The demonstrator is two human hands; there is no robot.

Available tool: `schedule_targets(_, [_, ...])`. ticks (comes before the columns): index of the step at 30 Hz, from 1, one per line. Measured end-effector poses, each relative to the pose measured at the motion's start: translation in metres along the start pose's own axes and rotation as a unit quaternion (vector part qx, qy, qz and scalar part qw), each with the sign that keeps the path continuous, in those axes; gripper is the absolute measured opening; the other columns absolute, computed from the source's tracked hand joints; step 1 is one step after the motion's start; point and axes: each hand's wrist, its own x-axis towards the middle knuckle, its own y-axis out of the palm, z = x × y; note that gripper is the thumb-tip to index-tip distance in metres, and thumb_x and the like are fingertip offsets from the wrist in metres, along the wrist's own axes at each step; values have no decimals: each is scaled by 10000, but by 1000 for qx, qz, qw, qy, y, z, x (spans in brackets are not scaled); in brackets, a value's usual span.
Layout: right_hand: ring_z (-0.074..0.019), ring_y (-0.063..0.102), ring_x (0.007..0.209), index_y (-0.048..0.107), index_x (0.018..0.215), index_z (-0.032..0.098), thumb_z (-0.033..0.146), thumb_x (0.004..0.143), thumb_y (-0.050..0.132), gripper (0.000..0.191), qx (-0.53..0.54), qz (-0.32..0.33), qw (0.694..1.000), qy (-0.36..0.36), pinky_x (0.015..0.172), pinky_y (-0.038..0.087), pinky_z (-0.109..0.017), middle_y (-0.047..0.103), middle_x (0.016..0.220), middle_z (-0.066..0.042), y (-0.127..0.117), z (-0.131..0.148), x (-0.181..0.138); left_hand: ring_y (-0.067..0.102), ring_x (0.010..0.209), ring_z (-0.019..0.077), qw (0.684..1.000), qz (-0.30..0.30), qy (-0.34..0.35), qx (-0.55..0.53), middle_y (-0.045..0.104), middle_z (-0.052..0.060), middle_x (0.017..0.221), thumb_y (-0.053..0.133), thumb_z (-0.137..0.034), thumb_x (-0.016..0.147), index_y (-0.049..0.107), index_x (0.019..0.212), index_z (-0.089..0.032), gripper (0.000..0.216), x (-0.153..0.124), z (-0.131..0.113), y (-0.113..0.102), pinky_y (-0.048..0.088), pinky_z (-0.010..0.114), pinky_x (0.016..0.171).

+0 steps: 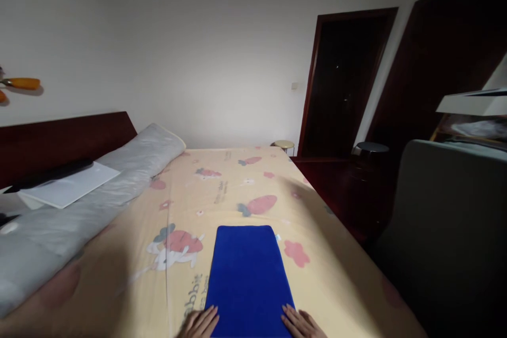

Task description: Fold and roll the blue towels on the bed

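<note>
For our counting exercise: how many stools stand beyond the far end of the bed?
2. A pale-topped stool stands at the bed's far corner by the doorway; a dark-topped stool stands further right. Others may be hidden behind the bed.

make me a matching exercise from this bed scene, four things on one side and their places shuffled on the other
Things:
1. blue towel
2. white paper sheet
3. left hand
4. round stool

Places:
A. on the floor beyond the far end of the bed, near the dark door
B. spread flat on the yellow bedsheet, in the middle near the camera
C. at the towel's near left corner
D. on the grey bolster along the left side of the bed

Pairs: 1-B, 2-D, 3-C, 4-A
</note>
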Motion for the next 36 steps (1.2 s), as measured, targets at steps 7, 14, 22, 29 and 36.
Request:
schedule_targets(7, [-259, 572, 1243, 587, 1303, 282, 261, 873, 456, 449, 112, 95, 982, 116, 1049, 455, -386, 601, 1362, -73, -29, 18, 11, 625, 1081, 177, 992, 20, -100, -78, 711, -42, 1186, 497, -33, 700, 599, 1227, -334, 615, -1, -14, -30, 455, 322, 1011])
schedule_targets(14, [-230, 664, 928, 680, 735, 243, 234, 751, 455, 226, 194, -36, 945, 262, 856, 516, -360, 720, 946, -75, -39, 24, 31, 644, 905, 166, 955, -28, -220, -196, 721, -10, 924, 462, 6, 672, 685, 902, -277, 427, 7, -12, -41, 520, 301, 843])
schedule_targets(22, [-209, 607, 685, 650, 618, 205, 490, 648, 602, 291, 366, -48, 845, 388, 669, 487, -331, 653, 690, -35, -36, 4, 27, 649, 699, 185, 833, -45, -394, -386, 675, 12, 699, 594, -253, 662, 688, 649, -227, 98, 10, 6, -6, 518, 294, 660])
schedule_targets(29, [-194, 572, 610, 586, 565, 209, 535, 666, 509, 350, 356, -46, 829, 429, 622, 448, -322, 616, 554, -10, -19, 5, 25, 626, 701, 175, 820, -34, -431, -376, 663, -9, 674, 559, -482, 749, 667, 649, -230, 292, 6, 6, -1, 505, 288, 693])
schedule_targets(36, [-276, 690, 849, 716, 815, 200, 481, 724, 476, 381, 347, -34, 834, 429, 798, 497, -349, 765, 834, -58, -20, 9, 25, 600, 697, 172, 833, -13, -443, -333, 623, -18, 652, 538, -543, 795, 628, 636, -227, 365, 6, 1, 0, 481, 292, 691])
